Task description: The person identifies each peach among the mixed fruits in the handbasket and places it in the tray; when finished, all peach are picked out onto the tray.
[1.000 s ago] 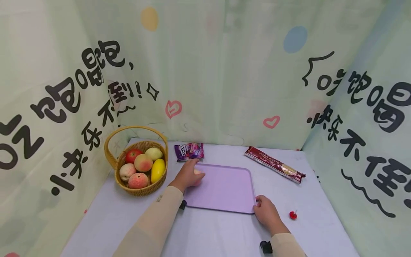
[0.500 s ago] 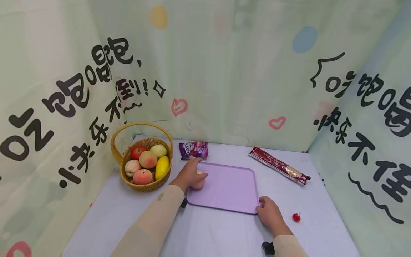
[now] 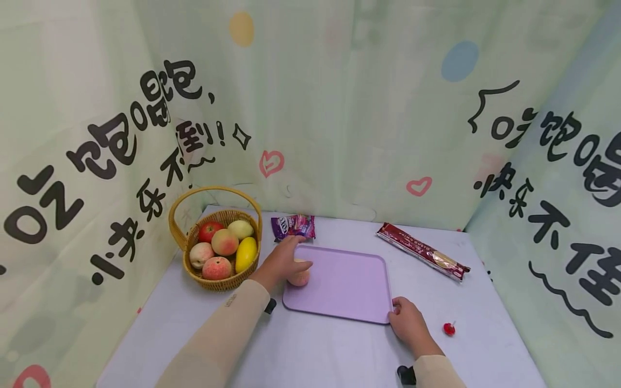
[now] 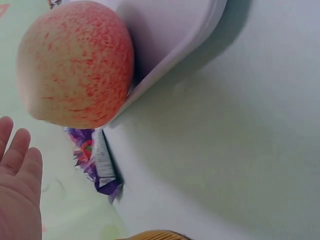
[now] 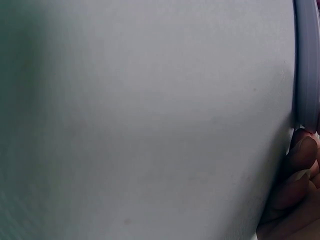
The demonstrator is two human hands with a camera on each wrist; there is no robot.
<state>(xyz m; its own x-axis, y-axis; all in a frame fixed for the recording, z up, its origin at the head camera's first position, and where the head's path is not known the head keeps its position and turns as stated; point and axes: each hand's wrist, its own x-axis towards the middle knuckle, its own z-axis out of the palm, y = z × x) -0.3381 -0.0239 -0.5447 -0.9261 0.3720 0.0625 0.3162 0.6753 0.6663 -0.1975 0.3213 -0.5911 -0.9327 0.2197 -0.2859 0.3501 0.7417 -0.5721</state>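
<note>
A pink and cream peach [image 3: 299,277] rests on the left side of the light purple tray [image 3: 349,285]. My left hand [image 3: 278,265] is beside and partly over it in the head view. In the left wrist view, the extended fingers of that left hand [image 4: 22,182] stand apart from the peach [image 4: 75,67], which sits just inside the tray's rim [image 4: 175,55]. At the tray's near right corner, my right hand [image 3: 406,323] grips the edge. Its bent fingers also show against the tray [image 5: 306,65] in the right wrist view.
A handled wicker basket [image 3: 213,284] with several fruits stands at the left. Behind the tray lies a purple snack bag [image 3: 286,226]. A long dark red packet [image 3: 422,252] lies at the back right, and a small red cherry [image 3: 449,328] sits right of my right hand.
My left hand has loosened from the peach and drawn slightly left, uncovering more of it. The peach stays on the tray; my right hand keeps its hold. The head view has shifted slightly.
</note>
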